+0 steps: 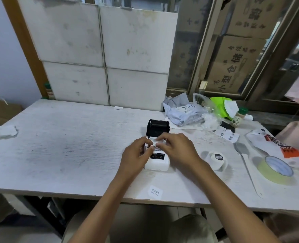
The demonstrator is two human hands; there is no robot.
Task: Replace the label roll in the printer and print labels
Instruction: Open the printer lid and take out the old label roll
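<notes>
In the head view, one small label printer (157,161) sits at the centre of the frame on a pale, scuffed table (57,146) with a fine ribbed grain. Its body is white, boxy and round-cornered; its black lid (157,128) stands tipped open at the far side. Two bare hands meet over the open compartment. The left hand (138,152) rests against the printer's left side with its fingertips curled in on a white strip of label paper (154,143). The right hand (175,145) comes from the right, thumb and fingers pressed together on the same strip. Whether a roll sits inside the compartment is hidden by the fingers.

Right of the printer, one label roll (217,159) lies on the table, white, cylindrical, with a dark printed label on its face. Further right lies one wide ring of pale yellow-green tape (274,170), flat on its side. One long thin white strip (248,171) runs between them toward the lower right. One rounded white sticker (155,191) printed with "welcome" lies near the table's front edge.

At right centre there is one crumpled grey mailing bag (180,111), one bright green bag (220,106) and one small shaker bottle with a green cap (239,117). One wad of white tissue (2,131) lies at the far left. Four white panels (99,53) stand behind the table.
</notes>
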